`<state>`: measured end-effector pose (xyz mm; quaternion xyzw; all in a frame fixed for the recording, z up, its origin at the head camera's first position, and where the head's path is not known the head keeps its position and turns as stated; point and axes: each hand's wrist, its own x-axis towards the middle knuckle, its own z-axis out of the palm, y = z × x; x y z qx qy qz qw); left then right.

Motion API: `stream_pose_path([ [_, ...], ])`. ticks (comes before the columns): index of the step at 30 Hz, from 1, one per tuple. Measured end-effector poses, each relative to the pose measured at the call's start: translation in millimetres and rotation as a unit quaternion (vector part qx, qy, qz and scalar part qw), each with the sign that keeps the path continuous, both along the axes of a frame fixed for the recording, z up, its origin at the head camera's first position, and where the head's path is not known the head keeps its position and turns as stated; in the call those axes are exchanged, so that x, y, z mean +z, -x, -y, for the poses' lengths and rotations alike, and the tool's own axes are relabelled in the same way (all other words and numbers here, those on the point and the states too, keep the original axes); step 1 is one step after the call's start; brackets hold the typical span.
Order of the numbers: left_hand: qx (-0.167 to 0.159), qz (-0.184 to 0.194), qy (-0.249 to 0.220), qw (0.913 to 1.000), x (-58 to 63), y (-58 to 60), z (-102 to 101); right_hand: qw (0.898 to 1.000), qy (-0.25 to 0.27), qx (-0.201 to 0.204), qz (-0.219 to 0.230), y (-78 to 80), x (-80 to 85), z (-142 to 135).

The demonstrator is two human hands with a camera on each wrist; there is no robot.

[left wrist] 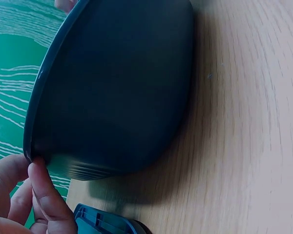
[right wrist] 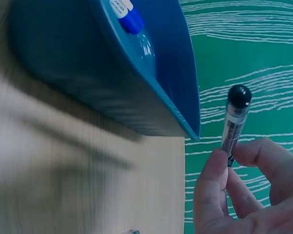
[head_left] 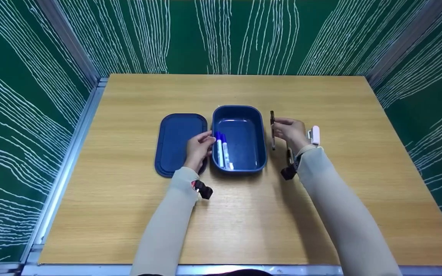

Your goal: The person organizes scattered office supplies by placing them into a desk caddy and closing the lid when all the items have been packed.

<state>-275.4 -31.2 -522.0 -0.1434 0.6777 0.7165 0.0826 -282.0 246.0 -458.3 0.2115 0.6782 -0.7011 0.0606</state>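
Observation:
A blue box stands in the middle of the table, with two blue-capped white markers lying along its left side. My left hand pinches the box's left rim between thumb and finger; the grip shows at the rim's edge in the left wrist view. To the right of the box, my right hand holds a pen with a clear barrel and a black end, between thumb and fingers. That pen is apart from the box wall. Under the left hand and wrist lies the flat blue lid.
The wooden table has green walls with white streaks at the back and both sides. A small clear-ended object shows at the bottom edge of the right wrist view, on the tabletop.

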Motion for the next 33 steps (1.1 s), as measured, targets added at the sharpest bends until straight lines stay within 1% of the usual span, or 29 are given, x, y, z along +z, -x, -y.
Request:
stream_pose_path([
  [9,0.003,-0.009,0.005,0.9999,-1.1,0.3,-1,1.000,0.001,0.007,-0.014,3.2,-6.1,18],
  [17,0.004,-0.005,0.005,1.0000,-1.7,0.3,-1,0.998,-0.060,0.020,0.000,4.1,-7.7,33],
  [22,0.003,-0.007,0.003,1.0000,-1.2,0.2,-1,0.997,-0.074,0.025,0.005,4.7,-7.8,42],
  [27,0.003,-0.007,0.001,1.0000,-0.7,0.4,-1,0.996,-0.081,0.040,0.005,4.3,-6.6,51],
  [33,0.002,-0.004,-0.002,1.0000,0.7,0.3,0,0.995,-0.090,0.050,-0.001,6.8,-10.4,62],
])
